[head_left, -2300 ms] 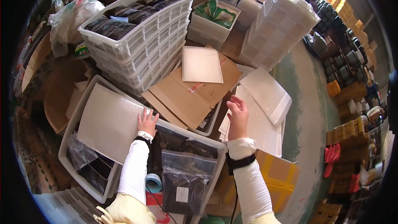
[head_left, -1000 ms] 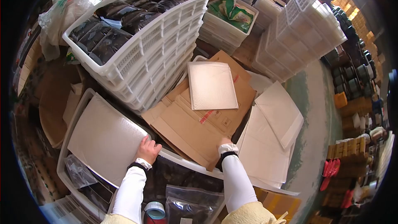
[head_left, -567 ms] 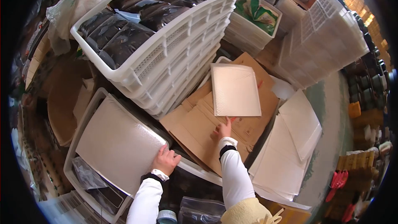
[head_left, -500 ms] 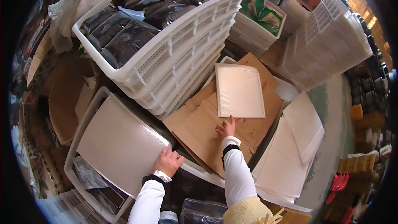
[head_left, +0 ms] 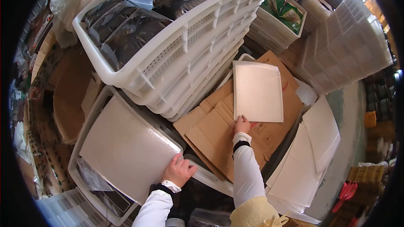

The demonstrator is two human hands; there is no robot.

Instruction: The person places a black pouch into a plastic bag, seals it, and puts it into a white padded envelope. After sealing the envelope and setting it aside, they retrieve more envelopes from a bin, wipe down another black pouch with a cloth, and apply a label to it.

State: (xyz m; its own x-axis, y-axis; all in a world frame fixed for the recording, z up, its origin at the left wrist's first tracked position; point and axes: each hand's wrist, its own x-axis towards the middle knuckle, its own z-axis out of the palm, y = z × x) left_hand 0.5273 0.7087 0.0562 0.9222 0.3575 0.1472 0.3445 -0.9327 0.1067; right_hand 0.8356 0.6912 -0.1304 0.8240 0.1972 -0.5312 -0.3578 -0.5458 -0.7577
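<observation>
My right hand (head_left: 242,125) is closed on the lower left corner of a white bubble mailer (head_left: 258,92). The mailer rests over flattened brown cardboard (head_left: 223,134). Close to the lower right edge of a larger pale padded mailer (head_left: 126,147) is my left hand (head_left: 180,170), its thumb apart and its fingertips at that edge. The larger mailer lies across a grey-white crate (head_left: 75,166). Clear plastic packaging (head_left: 90,175) shows under its left side.
Stacked white crates (head_left: 185,54) stand beyond my hands, the top one holding dark plastic-wrapped packs (head_left: 139,27). More pale mailers (head_left: 294,164) lie at the right. Clear crates (head_left: 345,50) and a crate with a green bag (head_left: 284,10) stand behind.
My right hand has gone from reaching with loose fingers to gripping the bubble mailer's corner. My left hand stays by the larger mailer's edge. The view has shifted slightly.
</observation>
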